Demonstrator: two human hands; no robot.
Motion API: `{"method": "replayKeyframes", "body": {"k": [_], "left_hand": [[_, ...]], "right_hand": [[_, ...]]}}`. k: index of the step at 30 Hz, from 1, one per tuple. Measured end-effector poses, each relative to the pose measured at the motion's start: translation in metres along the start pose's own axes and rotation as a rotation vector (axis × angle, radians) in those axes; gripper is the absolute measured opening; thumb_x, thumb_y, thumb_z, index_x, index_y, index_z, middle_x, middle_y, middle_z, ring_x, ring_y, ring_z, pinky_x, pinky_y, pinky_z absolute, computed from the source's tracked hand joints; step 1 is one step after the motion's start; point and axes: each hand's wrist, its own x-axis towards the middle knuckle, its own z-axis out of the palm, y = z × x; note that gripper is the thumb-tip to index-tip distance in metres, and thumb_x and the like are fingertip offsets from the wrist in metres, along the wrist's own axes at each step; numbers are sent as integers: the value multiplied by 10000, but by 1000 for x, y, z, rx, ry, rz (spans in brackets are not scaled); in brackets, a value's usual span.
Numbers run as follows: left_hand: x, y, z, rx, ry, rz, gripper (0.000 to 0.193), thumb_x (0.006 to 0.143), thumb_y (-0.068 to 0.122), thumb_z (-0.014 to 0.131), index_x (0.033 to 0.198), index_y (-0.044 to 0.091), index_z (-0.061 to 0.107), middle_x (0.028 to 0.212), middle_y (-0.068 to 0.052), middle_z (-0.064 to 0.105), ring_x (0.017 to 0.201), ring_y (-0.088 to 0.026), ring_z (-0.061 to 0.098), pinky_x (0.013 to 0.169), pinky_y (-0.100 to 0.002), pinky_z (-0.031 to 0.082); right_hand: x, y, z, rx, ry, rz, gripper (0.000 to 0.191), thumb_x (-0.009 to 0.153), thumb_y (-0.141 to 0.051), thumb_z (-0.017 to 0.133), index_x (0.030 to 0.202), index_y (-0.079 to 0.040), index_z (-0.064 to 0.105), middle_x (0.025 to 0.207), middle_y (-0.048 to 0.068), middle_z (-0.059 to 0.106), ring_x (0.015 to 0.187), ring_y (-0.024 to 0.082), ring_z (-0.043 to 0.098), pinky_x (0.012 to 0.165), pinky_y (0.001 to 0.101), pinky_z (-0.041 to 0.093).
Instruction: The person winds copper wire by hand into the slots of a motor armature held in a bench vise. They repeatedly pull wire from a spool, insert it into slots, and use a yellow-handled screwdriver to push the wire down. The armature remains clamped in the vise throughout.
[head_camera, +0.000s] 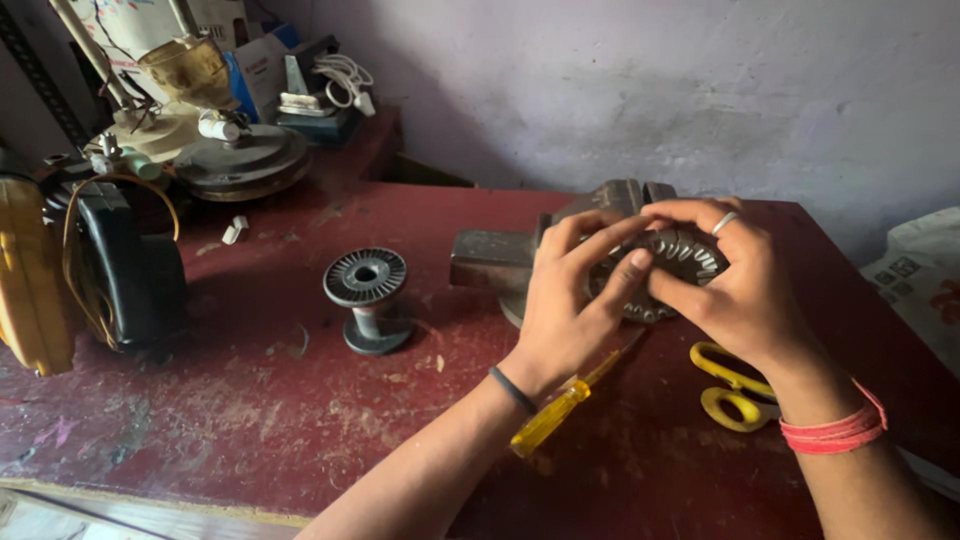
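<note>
A round metal stator core with slotted teeth (690, 255) rests against a grey bench vise (500, 258) on the dark red table (250, 400). My left hand (575, 300) is on the core's left side, its fingers pressed into the slots. From the right, my right hand (740, 285), with a ring on one finger, curls over the core's top. Both hands grip the core between them. A black band sits on my left wrist, red threads on my right.
A yellow-handled screwdriver (555, 415) lies under my left forearm and yellow-handled scissors (730, 385) under my right wrist. A grey empty wire spool (368, 298) stands left of the vise. Fan parts, a black-and-yellow housing (90, 280) and boxes crowd the back left.
</note>
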Motion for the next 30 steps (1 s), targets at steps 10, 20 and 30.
{"method": "replayKeyframes", "body": {"k": [10,20,30], "left_hand": [[2,-13,8,-22,57,-49,263,986,263,697,1190,103,743,1162,-77,619,1191,-251,551,1069,-368,451],[-5,-3,-3,-14,29,-20,350,996,222,622,1322,94,638,1244,-94,595,1236,-268,537,1116,-392,420],[-17,4,1,290,152,216,286,980,124,738,1258,173,687,1153,-45,586,1111,-235,555,1002,-360,460]], "right_hand": [[2,-42,-20,-473,9,-18,375,720,-162,909,954,2,667,864,107,655,790,208,630,702,320,525],[-2,-57,-17,-480,-182,289,184,831,-210,811,842,-26,806,624,133,716,491,189,667,468,318,486],[-3,-55,-18,-180,-72,500,171,825,-97,783,981,-31,756,721,86,775,544,125,710,452,264,541]]}}
